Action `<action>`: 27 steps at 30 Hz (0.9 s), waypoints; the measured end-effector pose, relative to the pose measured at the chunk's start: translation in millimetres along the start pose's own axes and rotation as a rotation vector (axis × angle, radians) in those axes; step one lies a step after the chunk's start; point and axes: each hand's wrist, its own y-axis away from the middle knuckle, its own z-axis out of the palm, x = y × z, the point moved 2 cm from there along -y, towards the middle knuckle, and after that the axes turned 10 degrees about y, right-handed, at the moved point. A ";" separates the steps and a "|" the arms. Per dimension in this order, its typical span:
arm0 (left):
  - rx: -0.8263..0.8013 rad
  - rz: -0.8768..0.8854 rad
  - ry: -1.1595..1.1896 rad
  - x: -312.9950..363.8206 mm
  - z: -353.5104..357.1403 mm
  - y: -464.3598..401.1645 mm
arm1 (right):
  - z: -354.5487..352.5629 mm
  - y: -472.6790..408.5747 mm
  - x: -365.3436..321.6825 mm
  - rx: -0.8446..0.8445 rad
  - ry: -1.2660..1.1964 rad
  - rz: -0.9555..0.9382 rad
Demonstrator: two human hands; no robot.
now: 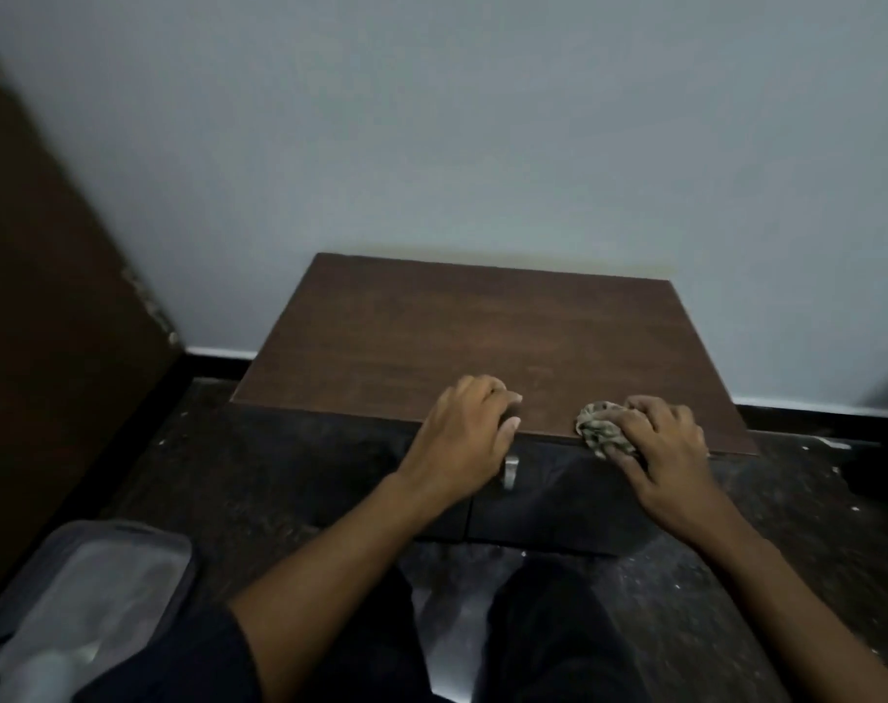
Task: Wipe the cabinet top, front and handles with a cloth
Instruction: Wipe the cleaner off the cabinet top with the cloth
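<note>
The low brown cabinet stands by the wall. The left hand curls its fingers over the top's front edge, just above a metal handle. The right hand squeezes the scrunched cloth on that edge, further right.

Clear-lidded case, grey wall

From where I stand, the cabinet top is open wood right back to the wall, which shuts off the rear. At the front edge, the left hand grips the edge just above the handle, and the right hand holds the cloth, a narrow gap between them. A brown door hems the left, and a box sits on the floor beneath it.
</note>
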 end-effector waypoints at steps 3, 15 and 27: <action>0.034 -0.030 -0.075 -11.3 -13.7 22.9 | 4.7 -10.2 -35.6 0.013 -0.007 -0.108; 0.292 -0.357 -0.221 -81.8 -91.9 97.2 | 41.5 -71.4 -216.5 0.075 0.038 -0.425; 0.501 -0.662 -0.319 -146.1 -141.1 126.7 | 68.0 -127.1 -372.2 0.165 -0.097 -0.542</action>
